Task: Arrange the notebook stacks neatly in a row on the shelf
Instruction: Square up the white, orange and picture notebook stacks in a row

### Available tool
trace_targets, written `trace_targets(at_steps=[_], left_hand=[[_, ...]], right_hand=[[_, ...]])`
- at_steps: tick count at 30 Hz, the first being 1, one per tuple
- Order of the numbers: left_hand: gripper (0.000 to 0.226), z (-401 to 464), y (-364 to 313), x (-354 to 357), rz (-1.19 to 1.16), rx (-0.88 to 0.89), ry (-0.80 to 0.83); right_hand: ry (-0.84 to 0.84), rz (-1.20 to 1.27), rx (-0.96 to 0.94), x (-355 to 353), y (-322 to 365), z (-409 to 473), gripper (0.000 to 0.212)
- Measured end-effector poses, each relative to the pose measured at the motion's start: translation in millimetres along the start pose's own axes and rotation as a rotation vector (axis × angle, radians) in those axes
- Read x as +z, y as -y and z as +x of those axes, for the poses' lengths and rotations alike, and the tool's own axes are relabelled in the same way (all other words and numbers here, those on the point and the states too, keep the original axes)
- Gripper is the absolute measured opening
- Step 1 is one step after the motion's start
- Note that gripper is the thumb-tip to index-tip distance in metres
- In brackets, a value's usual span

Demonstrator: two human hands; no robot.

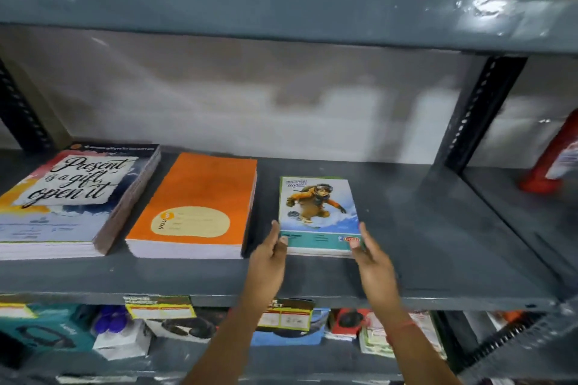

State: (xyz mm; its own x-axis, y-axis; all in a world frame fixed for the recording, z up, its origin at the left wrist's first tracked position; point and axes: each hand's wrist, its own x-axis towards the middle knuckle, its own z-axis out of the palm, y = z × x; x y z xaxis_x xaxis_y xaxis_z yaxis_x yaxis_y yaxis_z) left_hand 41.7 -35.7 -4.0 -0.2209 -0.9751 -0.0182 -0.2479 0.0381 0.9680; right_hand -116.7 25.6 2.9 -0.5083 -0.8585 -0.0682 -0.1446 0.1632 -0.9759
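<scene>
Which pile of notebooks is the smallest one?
The snowboarder-cover stack on the right, between both hands. The orange stack and lettered stack are wider and thicker.

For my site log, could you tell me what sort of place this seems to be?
Probably a stationery or general shop. Notebook stacks lie on a grey metal shelf, price tags hang on its front edge, and boxed goods fill the shelf below.

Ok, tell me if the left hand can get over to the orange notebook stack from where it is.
Probably yes. The left hand sits at the snowboarder stack's near-left corner, and the orange stack lies just left of it with only a narrow bare gap between.
</scene>
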Motion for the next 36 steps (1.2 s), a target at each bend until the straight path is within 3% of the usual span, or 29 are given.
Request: trace_targets(at_steps=[5,7,19,36], left_hand=[[0.058,-2,3,-14,-0.132,-0.034,0.158],[0.056,-1,5,-15,-0.138,-0.044,0.14],[0.047,-1,2,-4,-0.163,-0.057,-0.022],[0.043,-2,1,-3,-0.113,-0.057,-0.065]], right_hand=[[0.212,0.102,0.008,-22,-6,8,0.062],[0.231,0.085,-0.017,-24,-7,7,0.061],[0.152,0.043,-0.082,-21,-17,13,0.052],[0.027,-0.051,-0.069,-14,-9,3,0.045]])
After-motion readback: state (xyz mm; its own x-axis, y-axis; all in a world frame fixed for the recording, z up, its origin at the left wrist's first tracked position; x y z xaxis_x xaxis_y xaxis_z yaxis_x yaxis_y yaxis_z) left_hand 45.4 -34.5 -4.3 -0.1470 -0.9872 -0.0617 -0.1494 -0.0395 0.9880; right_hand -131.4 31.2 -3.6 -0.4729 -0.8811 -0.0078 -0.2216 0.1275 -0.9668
